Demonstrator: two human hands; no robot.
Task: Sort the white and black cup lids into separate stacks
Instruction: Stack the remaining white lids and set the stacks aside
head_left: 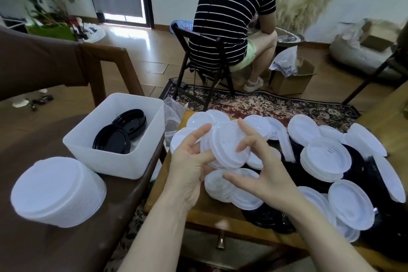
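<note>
My left hand (189, 168) grips a small stack of white lids (227, 146) from the left and below. My right hand (265, 172) touches the same stack from the right, fingers spread over its top and thumb beneath. Under both hands lies a mixed heap of white lids (326, 157) and black lids (357, 174) on a low wooden table (198, 212). A tall stack of white lids (57, 190) stands on the brown table at the left. Behind it, a white plastic bin (141, 154) contains black lids (119, 134).
A person in a striped shirt sits on a dark folding chair (205, 68) beyond the heap, back turned. A cardboard box (291, 79) and a patterned rug (276, 104) lie on the floor. A wooden armchair (106, 68) stands at the left.
</note>
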